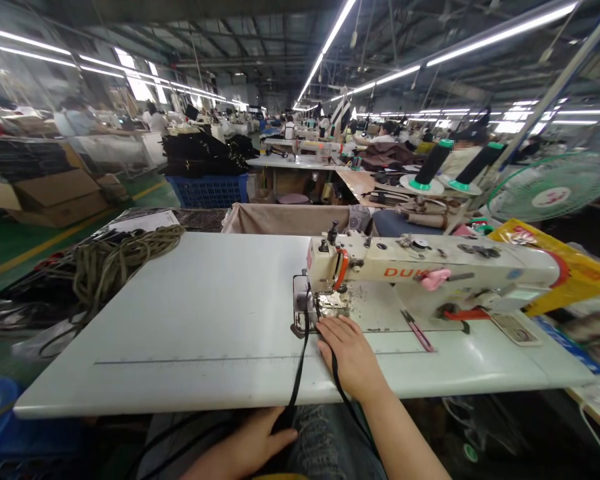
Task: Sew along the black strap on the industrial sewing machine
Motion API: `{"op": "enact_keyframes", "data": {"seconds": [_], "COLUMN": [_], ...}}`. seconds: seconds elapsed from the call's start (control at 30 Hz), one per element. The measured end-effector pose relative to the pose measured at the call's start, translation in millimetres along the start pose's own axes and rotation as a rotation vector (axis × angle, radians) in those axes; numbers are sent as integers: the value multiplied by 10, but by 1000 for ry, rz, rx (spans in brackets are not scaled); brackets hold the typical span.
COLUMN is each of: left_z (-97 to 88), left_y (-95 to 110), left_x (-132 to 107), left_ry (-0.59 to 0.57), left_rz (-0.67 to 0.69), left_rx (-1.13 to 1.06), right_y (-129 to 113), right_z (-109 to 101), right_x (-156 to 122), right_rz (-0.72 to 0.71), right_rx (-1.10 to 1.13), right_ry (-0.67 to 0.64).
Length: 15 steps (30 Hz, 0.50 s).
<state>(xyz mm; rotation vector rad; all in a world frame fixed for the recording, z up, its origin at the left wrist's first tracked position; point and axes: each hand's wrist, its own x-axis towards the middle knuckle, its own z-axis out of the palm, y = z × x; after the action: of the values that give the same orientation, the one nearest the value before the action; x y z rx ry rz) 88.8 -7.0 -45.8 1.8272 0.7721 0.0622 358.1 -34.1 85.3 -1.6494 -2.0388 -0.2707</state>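
My right hand (350, 357) rests on the white sewing table, its fingers close together and pressing a black strap (340, 383) just in front of the needle area. This strap runs under the fingers and drops over the front edge. Another length of black strap (303, 360) comes from the left side of the sewing machine (430, 267) toward me. Below the table edge, over my lap, my left hand (253, 440) is closed around dark strap; its fingertips are partly hidden. Pink-handled snips (418, 331) lie right of my right hand.
A printed ruler line (200, 361) crosses the white tabletop (205, 300). Coiled olive cord (125, 260) lies at its left edge. Black thread cones (433, 163) and a green fan (550, 190) stand behind the machine. A blue bin (0, 393) is at lower left.
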Motion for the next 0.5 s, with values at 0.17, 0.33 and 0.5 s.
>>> {"op": "enact_keyframes", "data": {"seconds": [0.17, 0.33, 0.5], "left_z": [75, 161, 158], "left_y": [-34, -487, -724], "left_x": [12, 80, 62], "left_ry": [-18, 21, -36], "left_rz": [152, 32, -89], "left_rx": [-95, 22, 108], "right_y": [-1, -11, -12], "right_z": [-6, -13, 3], "right_x": [-5, 1, -4], "right_rz": [3, 1, 11], "right_rx": [-2, -6, 14], "right_ry": [1, -1, -10]}}
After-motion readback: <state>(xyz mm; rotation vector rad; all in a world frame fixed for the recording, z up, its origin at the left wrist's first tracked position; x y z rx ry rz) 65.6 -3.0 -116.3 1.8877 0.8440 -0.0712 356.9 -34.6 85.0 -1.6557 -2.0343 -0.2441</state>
